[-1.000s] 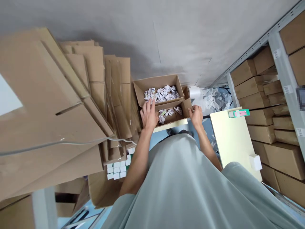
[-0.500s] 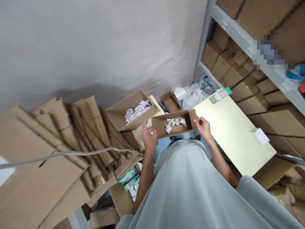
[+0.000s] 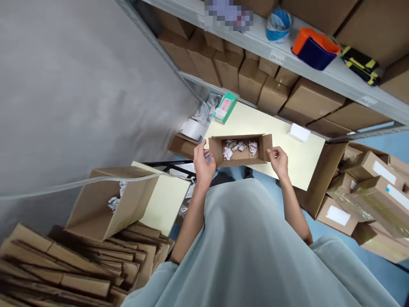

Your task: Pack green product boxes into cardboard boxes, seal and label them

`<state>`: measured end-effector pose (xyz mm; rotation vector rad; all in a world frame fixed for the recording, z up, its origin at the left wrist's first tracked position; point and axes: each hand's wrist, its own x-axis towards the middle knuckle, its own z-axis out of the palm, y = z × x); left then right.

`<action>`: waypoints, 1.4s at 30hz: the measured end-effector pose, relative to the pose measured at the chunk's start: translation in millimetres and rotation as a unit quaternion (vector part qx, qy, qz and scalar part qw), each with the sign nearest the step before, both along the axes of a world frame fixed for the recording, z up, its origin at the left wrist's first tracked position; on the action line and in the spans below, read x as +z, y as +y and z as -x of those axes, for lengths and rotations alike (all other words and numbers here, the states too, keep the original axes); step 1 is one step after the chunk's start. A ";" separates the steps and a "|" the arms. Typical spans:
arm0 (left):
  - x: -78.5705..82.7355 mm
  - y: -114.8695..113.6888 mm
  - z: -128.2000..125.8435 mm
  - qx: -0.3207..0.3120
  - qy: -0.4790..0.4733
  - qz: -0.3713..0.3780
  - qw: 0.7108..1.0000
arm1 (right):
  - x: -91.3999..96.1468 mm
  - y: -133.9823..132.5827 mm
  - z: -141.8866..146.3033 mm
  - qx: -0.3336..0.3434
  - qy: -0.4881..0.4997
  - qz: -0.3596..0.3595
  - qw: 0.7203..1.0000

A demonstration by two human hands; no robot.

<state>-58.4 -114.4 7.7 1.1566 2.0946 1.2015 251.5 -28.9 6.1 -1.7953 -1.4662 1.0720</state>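
At the far left, flattened cardboard [image 3: 79, 277] is stacked below a larger carton [image 3: 134, 204] with crumpled paper inside, which stands by a pale tabletop [image 3: 169, 198]; a grey cable [image 3: 86, 182] crosses in front. Against the wall lie a low brown box [image 3: 183, 147] and a white roll [image 3: 193, 129].

Then comes the left hand [image 3: 204, 168], at the left end of a narrow carton [image 3: 241, 162]. Its grip is loosely curled, thumb at the end wall, holding the carton up; the underside fingers are hidden. The narrow carton is open, about level, with a few paper clumps [image 3: 253, 148] on its bottom. The right hand [image 3: 279, 163] has its grip narrowed, thumb and fingertips pinching the right end.

What has changed is the place: a second ago this carton sat right beside the larger one, and now both hands have carried it rightward, well apart from it, to the near edge of a second tabletop [image 3: 255, 121]. The clumps have come along, so I judge the carton to be lined and clear of the paper supply.

Behind it on that surface lies a green-and-pink pack [image 3: 225, 108]; farther right, a white box [image 3: 299, 132] — then a big carton [image 3: 322, 179] of packed boxes.
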 end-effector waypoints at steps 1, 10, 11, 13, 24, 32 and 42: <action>0.4 9.6 -5.7 -0.023 0.007 0.006 1.000 | -2.5 -4.4 -10.1 -0.018 0.002 0.005 1.000; -25.1 86.6 -18.8 -0.163 -0.007 0.054 0.985 | -22.2 -36.6 -28.4 -0.159 -0.006 0.053 0.986; -29.5 92.7 -18.0 -0.170 -0.010 0.060 0.984 | -22.6 -36.7 -25.5 -0.166 -0.011 0.062 0.984; -35.9 102.0 -14.8 -0.183 -0.016 0.069 0.981 | -20.8 -36.2 -19.0 -0.178 -0.025 0.073 0.981; -50.6 150.2 63.1 -0.127 -0.022 0.071 0.989 | 23.5 3.5 62.1 -0.193 -0.151 -0.117 0.962; -92.1 208.6 74.5 -0.053 -0.023 0.164 0.985 | 42.6 22.1 158.1 -0.087 -0.101 -0.096 0.986; -135.7 234.0 67.4 -0.081 -0.025 0.250 0.964 | 44.1 6.7 176.7 -0.125 -0.072 -0.044 0.989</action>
